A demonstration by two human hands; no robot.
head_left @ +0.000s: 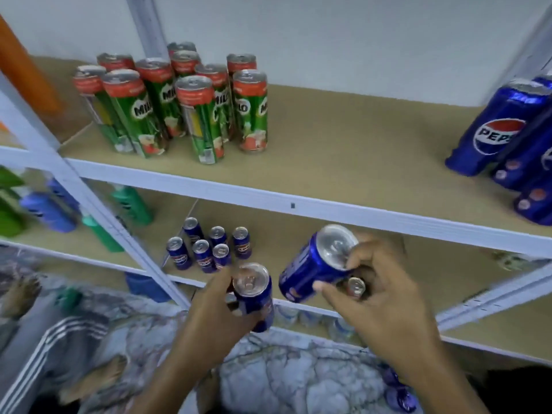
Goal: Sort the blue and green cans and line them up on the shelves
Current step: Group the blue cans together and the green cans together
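In front of the middle shelf, the right hand (385, 297) is gripping a blue aluminium Pepsi can (313, 264), fingers curled over its silver top rim and thumb pressing on its side, so the can is tilting with its top toward the upper right. Just under that hand, the silver top of another small can (356, 286) is showing between the fingers; whether the hand is holding it cannot be told. Beside it, the left hand (221, 306) is wrapping its fingers round a second blue Pepsi can (255, 297), which is standing nearly upright with its pull-tab top facing the camera. The two held cans are sitting near each other but apart.

Behind the left hand, on the tan board of the middle shelf (433, 264), a cluster of six small blue cans (209, 246) is standing upright. On the upper shelf (343, 138), a group of tall green Milo cans with red bands (179, 106) is standing at the left, and several large blue Pepsi cans (504, 132) are standing at the far right edge, well apart from the green ones. Green and blue bottles (59, 210) are showing blurred in the neighbouring bay at left. Below, a marbled grey floor (283, 383) is showing, with a striped trouser leg (59, 339) at the lower left.
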